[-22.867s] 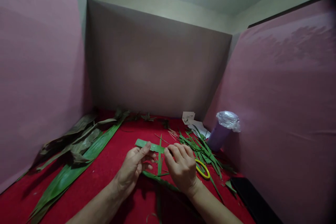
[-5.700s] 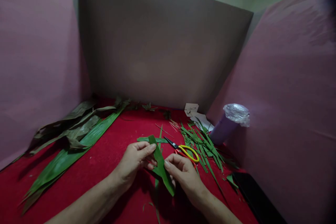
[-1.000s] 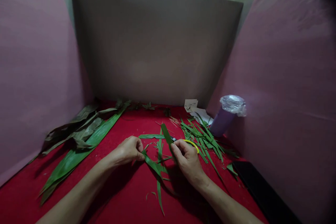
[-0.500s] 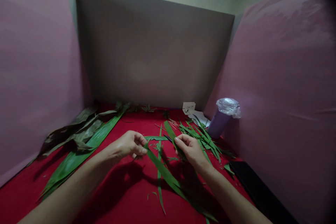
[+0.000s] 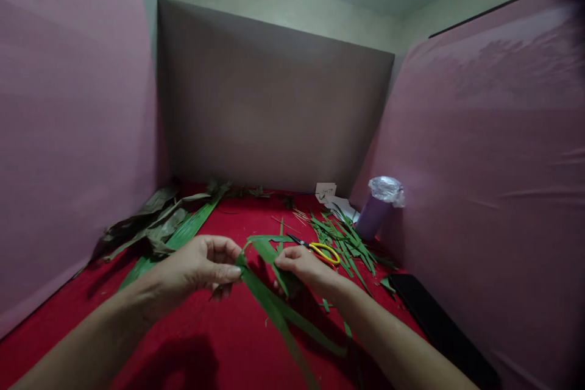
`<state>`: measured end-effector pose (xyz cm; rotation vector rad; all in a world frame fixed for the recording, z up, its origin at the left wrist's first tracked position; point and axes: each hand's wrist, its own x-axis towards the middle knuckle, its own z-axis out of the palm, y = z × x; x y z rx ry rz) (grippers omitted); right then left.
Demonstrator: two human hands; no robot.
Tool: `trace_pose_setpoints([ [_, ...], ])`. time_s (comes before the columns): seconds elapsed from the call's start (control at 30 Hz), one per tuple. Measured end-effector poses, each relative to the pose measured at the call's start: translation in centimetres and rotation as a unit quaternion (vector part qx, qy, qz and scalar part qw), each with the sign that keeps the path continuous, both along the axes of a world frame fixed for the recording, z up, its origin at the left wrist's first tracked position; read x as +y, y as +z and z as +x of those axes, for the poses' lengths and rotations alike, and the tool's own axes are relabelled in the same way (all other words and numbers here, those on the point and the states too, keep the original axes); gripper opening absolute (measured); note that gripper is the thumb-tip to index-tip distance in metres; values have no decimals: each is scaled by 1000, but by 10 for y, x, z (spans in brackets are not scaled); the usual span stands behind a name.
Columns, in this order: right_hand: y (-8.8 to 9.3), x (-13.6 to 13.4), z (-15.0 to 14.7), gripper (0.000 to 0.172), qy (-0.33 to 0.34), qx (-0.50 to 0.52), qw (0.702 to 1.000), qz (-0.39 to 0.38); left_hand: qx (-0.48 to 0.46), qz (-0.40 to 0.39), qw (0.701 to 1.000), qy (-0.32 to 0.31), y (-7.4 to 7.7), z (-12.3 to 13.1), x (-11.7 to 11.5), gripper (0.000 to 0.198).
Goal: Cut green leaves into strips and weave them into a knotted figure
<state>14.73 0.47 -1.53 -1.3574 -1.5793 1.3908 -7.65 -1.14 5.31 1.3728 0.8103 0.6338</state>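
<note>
My left hand (image 5: 212, 265) pinches one end of a long green leaf strip (image 5: 278, 311), which trails down toward the front right. Between thumb and fingers, my right hand (image 5: 301, 265) grips a broad green leaf piece (image 5: 265, 254) that slants up to the left. The two leaf parts come close together near my left fingertips; whether they are one folded strip I cannot tell. Just beyond my right hand lie scissors (image 5: 325, 252) with yellow and red handles and dark blades. Another flat leaf strip (image 5: 278, 237) lies on the red cloth behind the hands.
Cut leaf strips (image 5: 342, 237) are heaped at the right, by a purple cup (image 5: 372, 216) with clear plastic over its top. Thin sticks (image 5: 300, 216) and paper cards (image 5: 325, 191) lie behind. Larger leaves (image 5: 159, 228) line the left. A black slab (image 5: 439, 323) lies front right.
Both hands have come nearer the front, and my right hand has moved left, closer to my left hand. The scissors' handles now show. The view has shifted a little.
</note>
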Motion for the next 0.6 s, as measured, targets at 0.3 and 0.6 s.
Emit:
trace_pose_setpoints([
  [0.3, 0, 33, 24, 19, -132, -157, 974, 97, -31, -62, 997, 42, -62, -12, -9, 31],
  [0.6, -15, 30, -16, 26, -74, -211, 965, 139, -80, -91, 991, 56, -47, 11, -6, 23],
])
